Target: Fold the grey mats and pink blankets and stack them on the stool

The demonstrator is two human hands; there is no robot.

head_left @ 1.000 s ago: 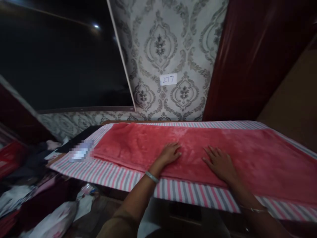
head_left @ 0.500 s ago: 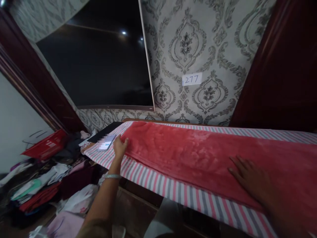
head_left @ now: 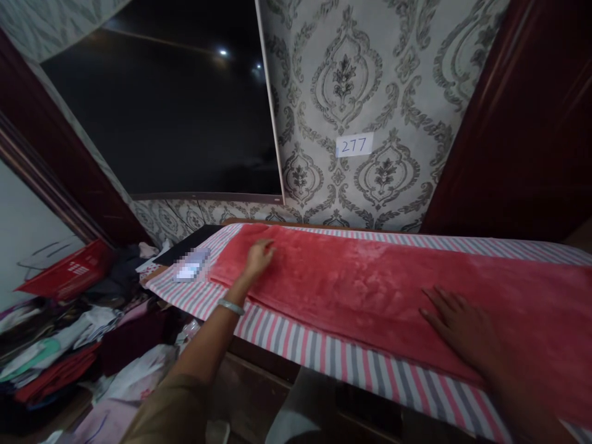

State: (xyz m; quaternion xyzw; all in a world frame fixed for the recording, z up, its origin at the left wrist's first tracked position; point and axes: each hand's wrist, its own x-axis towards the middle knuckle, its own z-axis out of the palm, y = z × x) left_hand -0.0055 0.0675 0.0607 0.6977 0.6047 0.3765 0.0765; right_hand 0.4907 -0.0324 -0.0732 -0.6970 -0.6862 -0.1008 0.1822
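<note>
A red plush blanket (head_left: 333,277), folded into a long strip, lies on a striped cloth (head_left: 305,348) spread over the table. My left hand (head_left: 259,256) is on top of the blanket close to its left end, its fingers slightly bent and apart from the thumb, holding nothing. Farther right, my right hand (head_left: 456,320) rests flat on the blanket with its fingers spread. A bangle (head_left: 231,306) is around my left wrist.
A blurred phone (head_left: 192,265) lies on the cloth left of the blanket. Piled clothes (head_left: 60,357) and a red basket (head_left: 69,268) are at the left. Behind the table are a dark television (head_left: 185,111) and a patterned wall with a paper marked 277 (head_left: 354,145).
My left hand has moved right, from the blanket's left edge onto its top. The blanket's left end now reaches closer to the phone. My right hand stays in about the same place.
</note>
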